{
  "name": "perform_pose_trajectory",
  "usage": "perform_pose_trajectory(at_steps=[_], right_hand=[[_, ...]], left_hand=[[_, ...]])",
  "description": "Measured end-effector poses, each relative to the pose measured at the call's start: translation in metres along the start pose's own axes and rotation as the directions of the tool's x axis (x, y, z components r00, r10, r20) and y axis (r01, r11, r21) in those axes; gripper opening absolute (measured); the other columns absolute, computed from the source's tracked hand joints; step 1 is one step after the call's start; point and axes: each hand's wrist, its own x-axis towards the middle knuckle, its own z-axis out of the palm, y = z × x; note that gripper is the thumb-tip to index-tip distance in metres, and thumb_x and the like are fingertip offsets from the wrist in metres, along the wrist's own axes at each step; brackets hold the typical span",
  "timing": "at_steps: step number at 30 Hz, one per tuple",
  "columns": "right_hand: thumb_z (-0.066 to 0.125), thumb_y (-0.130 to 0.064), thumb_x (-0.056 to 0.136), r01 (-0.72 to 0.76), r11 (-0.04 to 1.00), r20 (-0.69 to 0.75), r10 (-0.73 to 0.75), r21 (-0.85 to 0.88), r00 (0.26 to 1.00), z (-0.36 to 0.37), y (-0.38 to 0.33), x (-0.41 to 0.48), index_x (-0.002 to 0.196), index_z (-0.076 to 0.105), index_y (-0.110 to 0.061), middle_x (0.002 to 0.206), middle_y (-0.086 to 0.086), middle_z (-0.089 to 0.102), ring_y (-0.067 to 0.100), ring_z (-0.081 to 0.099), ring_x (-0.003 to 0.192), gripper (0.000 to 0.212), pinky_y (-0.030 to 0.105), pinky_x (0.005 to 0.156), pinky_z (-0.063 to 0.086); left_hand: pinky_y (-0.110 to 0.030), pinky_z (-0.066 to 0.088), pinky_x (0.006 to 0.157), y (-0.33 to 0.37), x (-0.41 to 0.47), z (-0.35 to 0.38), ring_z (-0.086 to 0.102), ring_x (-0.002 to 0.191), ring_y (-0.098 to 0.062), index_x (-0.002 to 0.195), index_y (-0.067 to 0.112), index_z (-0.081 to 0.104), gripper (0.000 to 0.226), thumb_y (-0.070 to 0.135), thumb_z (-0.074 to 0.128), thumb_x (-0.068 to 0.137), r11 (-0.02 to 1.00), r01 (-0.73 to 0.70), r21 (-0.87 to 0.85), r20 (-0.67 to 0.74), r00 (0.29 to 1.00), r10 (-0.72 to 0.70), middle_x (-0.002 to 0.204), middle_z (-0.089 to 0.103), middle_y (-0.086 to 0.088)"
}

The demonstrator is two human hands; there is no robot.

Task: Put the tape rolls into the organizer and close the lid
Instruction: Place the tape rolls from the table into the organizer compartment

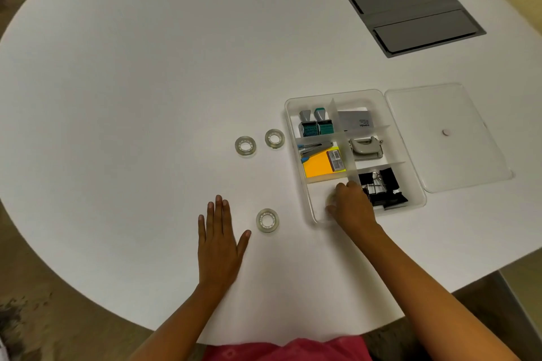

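Observation:
The clear plastic organizer [289, 114] lies on the white table right of centre, divided into several compartments. Its clear lid [457, 155] lies flat and open on the organizer's right side. My right hand [352, 205] reaches into the near-left compartment, fingers curled on a clear tape roll [331, 199] that is mostly hidden. Three more clear tape rolls lie flat on the table: one [245, 146] and another [274, 138] left of the organizer, and a third [267, 221] nearer to me. My left hand [218, 240] rests flat on the table just left of that third roll, fingers apart.
Other compartments hold two stamps [315, 124], a card box [355, 120], a stapler with orange sticky notes [319, 165], a hole punch [365, 148] and black binder clips [381, 187]. A grey cable hatch [413, 16] is set in the table at far right.

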Motion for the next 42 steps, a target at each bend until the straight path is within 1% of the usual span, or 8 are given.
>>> perform_pose_trajectory(at_steps=[3, 6, 10, 15, 19, 24, 31, 42], right_hand=[[0.061, -0.017, 0.091, -0.022, 0.999, -0.157, 0.017, -0.031, 0.987, -0.007, -0.016, -0.009, 0.117, 0.054, 0.0, 0.123, 0.018, 0.055, 0.031, 0.056, 0.111, 0.032, 0.035, 0.088, 0.052], [0.054, -0.006, 0.092, 0.159, 0.986, -0.323, -0.163, -0.04, 0.932, -0.007, -0.044, -0.025, 0.119, 0.053, -0.004, 0.119, 0.015, 0.056, 0.028, 0.056, 0.105, 0.027, 0.033, 0.08, 0.053], [0.054, -0.011, 0.092, 0.453, 0.891, -0.196, -0.443, 0.011, 0.875, 0.02, -0.083, -0.042, 0.124, 0.051, -0.011, 0.121, 0.011, 0.053, 0.027, 0.053, 0.107, 0.032, 0.036, 0.08, 0.053], [0.071, -0.024, 0.082, 0.482, 0.875, 0.042, -0.48, -0.056, 0.876, 0.061, -0.095, -0.04, 0.136, 0.038, -0.016, 0.137, 0.014, 0.041, 0.028, 0.044, 0.118, 0.063, 0.035, 0.089, 0.05], [0.063, -0.006, 0.087, 0.488, 0.871, -0.048, -0.49, -0.052, 0.87, 0.064, -0.094, -0.038, 0.131, 0.044, -0.015, 0.127, 0.013, 0.046, 0.025, 0.047, 0.11, 0.049, 0.03, 0.079, 0.052], [0.068, -0.013, 0.08, 0.541, 0.837, -0.134, -0.528, 0.08, 0.838, 0.026, -0.079, -0.047, 0.123, 0.049, -0.018, 0.121, 0.01, 0.046, 0.023, 0.047, 0.108, 0.047, 0.031, 0.072, 0.053], [0.077, -0.012, 0.073, 0.312, 0.939, -0.426, -0.225, 0.146, 0.876, -0.028, -0.028, -0.035, 0.116, 0.056, -0.007, 0.115, 0.021, 0.052, 0.035, 0.054, 0.099, 0.047, 0.04, 0.072, 0.054], [0.074, -0.011, 0.078, 0.142, 0.939, -0.17, -0.091, 0.313, 0.981, 0.021, -0.01, -0.005, 0.114, 0.06, -0.005, 0.112, 0.021, 0.056, 0.033, 0.057, 0.1, 0.04, 0.026, 0.076, 0.041]], left_hand=[[-0.041, 0.004, 0.121, 0.0, 0.0, 0.001, -0.001, 0.149, -0.023, 0.15, 0.01, 0.003, 0.074, 0.05, 0.023, 0.092, 1.0, 0.008, -0.025, 0.001, 1.0, -0.008, 0.161, 0.003, -0.008], [-0.043, 0.007, 0.121, 0.0, -0.001, 0.003, -0.001, 0.149, -0.023, 0.151, 0.01, 0.004, 0.07, 0.045, 0.025, 0.093, 0.999, 0.018, -0.045, 0.005, 1.0, -0.018, 0.161, 0.004, -0.008], [-0.042, 0.005, 0.121, -0.001, 0.0, 0.003, 0.001, 0.149, -0.024, 0.15, 0.008, 0.005, 0.069, 0.043, 0.026, 0.094, 0.999, 0.011, -0.03, -0.004, 1.0, -0.011, 0.161, 0.005, -0.009], [-0.041, 0.002, 0.121, -0.002, 0.0, 0.005, -0.001, 0.149, -0.023, 0.15, 0.009, 0.004, 0.068, 0.044, 0.023, 0.095, 1.0, 0.015, -0.017, 0.003, 1.0, -0.015, 0.161, 0.004, -0.009], [-0.042, 0.004, 0.121, -0.002, 0.0, 0.005, -0.002, 0.149, -0.023, 0.15, 0.01, 0.002, 0.068, 0.044, 0.021, 0.095, 1.0, 0.016, -0.021, 0.011, 1.0, -0.016, 0.161, 0.002, -0.008], [-0.043, 0.005, 0.122, -0.002, 0.0, 0.005, -0.003, 0.149, -0.022, 0.15, 0.009, 0.003, 0.068, 0.043, 0.023, 0.095, 1.0, 0.018, -0.024, 0.012, 1.0, -0.018, 0.161, 0.002, -0.008], [-0.041, 0.002, 0.121, -0.001, -0.001, 0.005, -0.001, 0.149, -0.023, 0.15, 0.008, 0.005, 0.067, 0.041, 0.024, 0.095, 1.0, 0.014, -0.026, 0.002, 1.0, -0.014, 0.161, 0.004, -0.008], [-0.041, 0.003, 0.121, -0.002, 0.0, 0.006, 0.001, 0.149, -0.023, 0.15, 0.009, 0.006, 0.068, 0.04, 0.027, 0.094, 0.999, 0.015, -0.033, -0.006, 1.0, -0.015, 0.161, 0.005, -0.008]])
